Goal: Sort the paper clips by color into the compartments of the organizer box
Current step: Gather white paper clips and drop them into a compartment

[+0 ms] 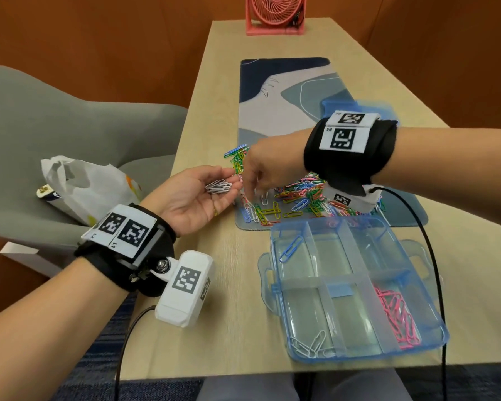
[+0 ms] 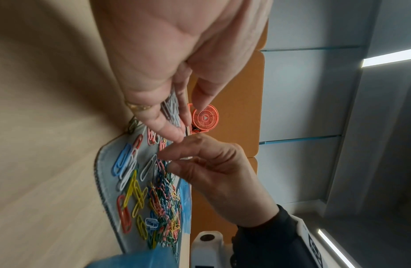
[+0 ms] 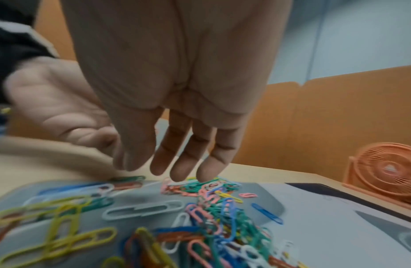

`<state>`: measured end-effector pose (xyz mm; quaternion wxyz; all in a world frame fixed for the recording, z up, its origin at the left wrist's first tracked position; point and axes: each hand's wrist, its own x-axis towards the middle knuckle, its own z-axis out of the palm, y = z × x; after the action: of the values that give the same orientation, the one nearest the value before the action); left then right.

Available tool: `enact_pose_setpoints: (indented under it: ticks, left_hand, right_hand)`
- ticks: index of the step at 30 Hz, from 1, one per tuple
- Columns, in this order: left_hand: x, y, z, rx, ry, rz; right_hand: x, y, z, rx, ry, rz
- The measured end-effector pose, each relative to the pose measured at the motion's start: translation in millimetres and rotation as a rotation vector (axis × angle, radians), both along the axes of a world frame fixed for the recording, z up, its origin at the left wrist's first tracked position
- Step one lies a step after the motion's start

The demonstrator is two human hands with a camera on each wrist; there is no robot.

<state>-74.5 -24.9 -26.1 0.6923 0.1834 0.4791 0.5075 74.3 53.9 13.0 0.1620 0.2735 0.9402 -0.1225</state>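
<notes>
The clear blue organizer box (image 1: 275, 285) lies open at the table's near edge. One blue clip (image 1: 291, 248) lies in its far left compartment, a few white clips (image 1: 311, 344) in the near left one, and pink clips (image 1: 396, 316) in the near right one. A mixed pile of coloured paper clips (image 1: 298, 195) (image 3: 211, 208) is spread on the desk mat (image 1: 272, 111). My left hand (image 1: 229, 178) (image 2: 177, 127) is palm up beside the mat, with a bunch of white clips (image 1: 219, 186) (image 2: 172, 108) resting on its fingers. My right hand (image 1: 250, 186) (image 3: 163, 172) hangs fingers-down over the pile's left end, holding nothing.
The box's blue lid (image 1: 339, 107) lies on the mat behind my right wrist. A pink desk fan (image 1: 275, 13) stands at the table's far end. Left of the table, a grey chair (image 1: 41, 125) holds a white plastic bag (image 1: 90, 186). A black cable (image 1: 428, 256) runs past the box's right side.
</notes>
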Motion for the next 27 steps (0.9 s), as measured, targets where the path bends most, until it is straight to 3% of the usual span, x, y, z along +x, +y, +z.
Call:
enact_pose_setpoints:
  ticks: [5, 19, 27]
  left_hand:
    - [-10, 0, 0, 0.02, 0.003, 0.008]
    - [-15, 1, -2, 0.015, -0.016, -0.001]
    - [-14, 0, -2, 0.007, -0.009, -0.003]
  right_hand:
    - [-13, -8, -12, -0.032, -0.095, 0.125]
    - [-21, -5, -12, 0.099, -0.208, 0.196]
    - [-10, -3, -14, 0.051, -0.125, 0.102]
